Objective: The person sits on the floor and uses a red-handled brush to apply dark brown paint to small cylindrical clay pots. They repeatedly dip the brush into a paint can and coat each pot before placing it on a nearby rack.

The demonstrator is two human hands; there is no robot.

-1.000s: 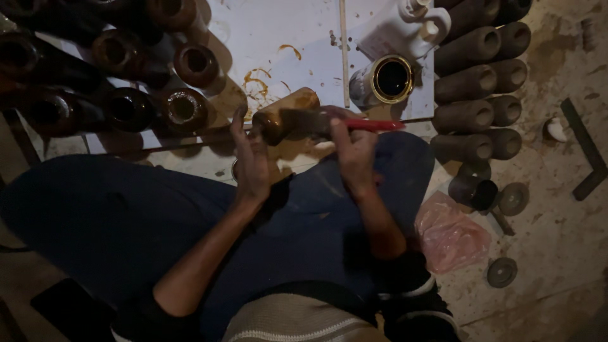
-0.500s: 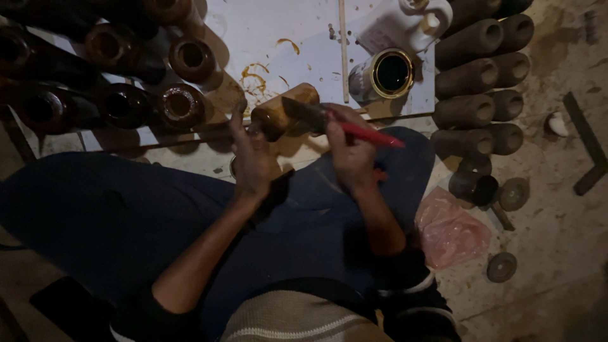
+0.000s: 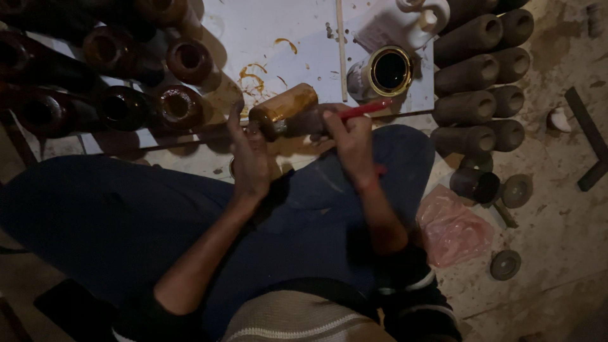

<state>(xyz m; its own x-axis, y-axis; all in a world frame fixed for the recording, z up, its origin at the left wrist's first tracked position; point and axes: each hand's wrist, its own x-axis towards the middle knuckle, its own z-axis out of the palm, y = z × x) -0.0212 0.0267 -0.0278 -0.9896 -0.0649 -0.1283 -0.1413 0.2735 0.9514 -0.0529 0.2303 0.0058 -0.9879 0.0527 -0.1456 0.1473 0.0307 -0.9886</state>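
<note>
A short wooden cylinder (image 3: 286, 109), glossy with amber varnish, lies sideways above my lap on a thin rod (image 3: 190, 140). My left hand (image 3: 248, 158) rests its fingers on the cylinder's near end. My right hand (image 3: 352, 140) grips a red-handled brush (image 3: 366, 109) whose bristles touch the cylinder's right part. An open tin of dark varnish (image 3: 387, 71) stands just beyond the brush on a white sheet (image 3: 285, 25).
Dark varnished cylinders (image 3: 120, 104) lie stacked at the upper left. Dull unvarnished cylinders (image 3: 481, 69) are piled at the right. A white jug (image 3: 421, 16), a pink plastic bag (image 3: 453, 231) and round discs (image 3: 505, 265) lie on the dirty floor.
The brush handle has swung from pointing down-right to pointing up-right, and my right hand has shifted slightly along the cylinder. My left hand stays at the cylinder's end.
</note>
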